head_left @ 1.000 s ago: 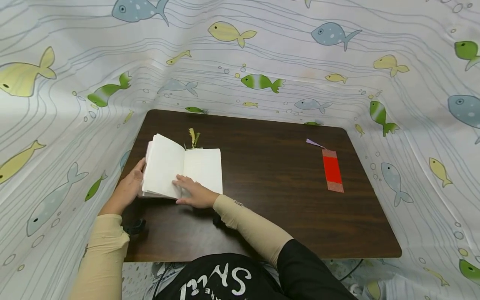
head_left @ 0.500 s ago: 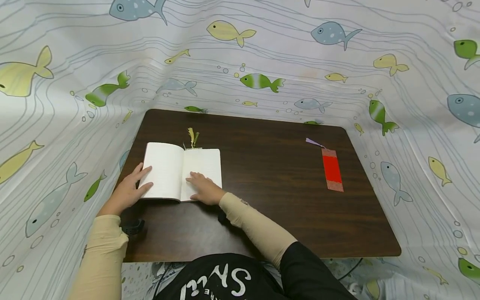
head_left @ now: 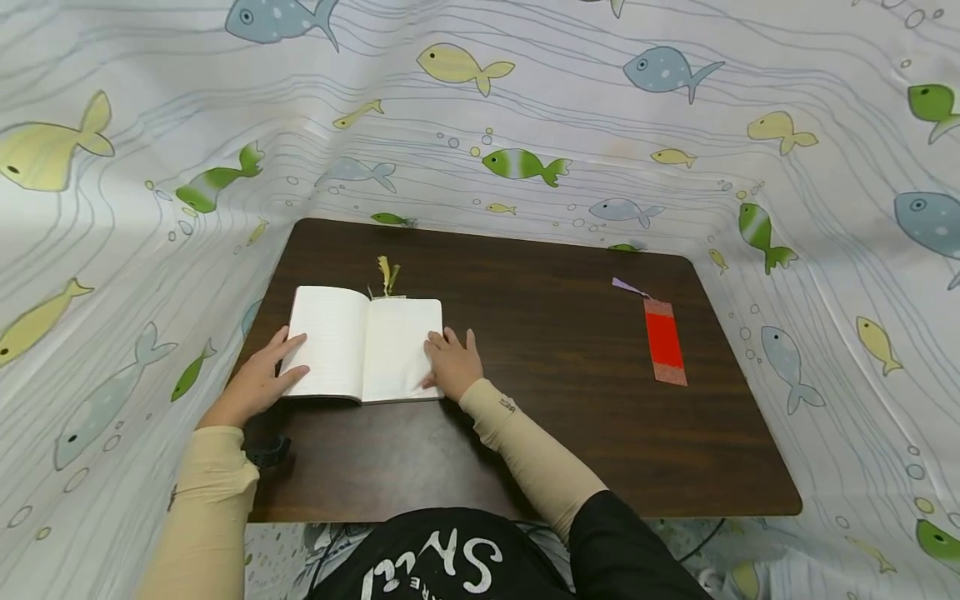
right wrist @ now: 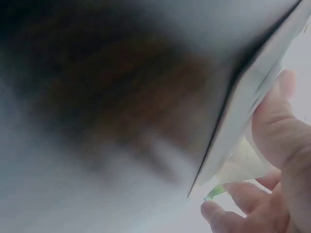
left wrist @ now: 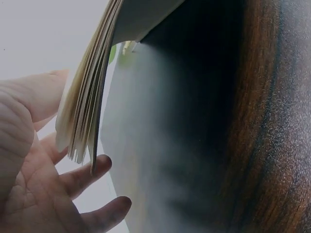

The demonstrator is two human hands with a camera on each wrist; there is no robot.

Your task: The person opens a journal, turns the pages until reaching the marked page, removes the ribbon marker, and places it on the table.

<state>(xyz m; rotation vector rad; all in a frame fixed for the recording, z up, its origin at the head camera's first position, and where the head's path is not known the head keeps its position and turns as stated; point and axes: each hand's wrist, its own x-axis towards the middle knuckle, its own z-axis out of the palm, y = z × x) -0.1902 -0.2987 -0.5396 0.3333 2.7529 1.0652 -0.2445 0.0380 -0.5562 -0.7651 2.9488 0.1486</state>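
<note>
An open notebook [head_left: 330, 333] with blank white pages lies on the left of the dark wooden table [head_left: 555, 400]. My left hand [head_left: 258, 379] holds its left edge, thumb on the page; in the left wrist view fingers [left wrist: 92, 177] reach round the cover beside the page stack [left wrist: 90, 87]. At the right edge my right hand [head_left: 453, 362] pinches a page, which bows near the thumb [right wrist: 277, 126] in the right wrist view. A yellow-green tassel [head_left: 387, 275] sticks out at the notebook's top, by the spine.
A red bookmark [head_left: 664, 342] with a purple ribbon [head_left: 628, 286] lies on the right of the table. A fish-patterned cloth [head_left: 525, 108] hangs round the back and sides. A black strapped device [head_left: 268, 452] sits under the left wrist.
The raised left pages have settled flat and my left thumb now rests on them. My right hand has moved right, from the left page across to the notebook's right edge.
</note>
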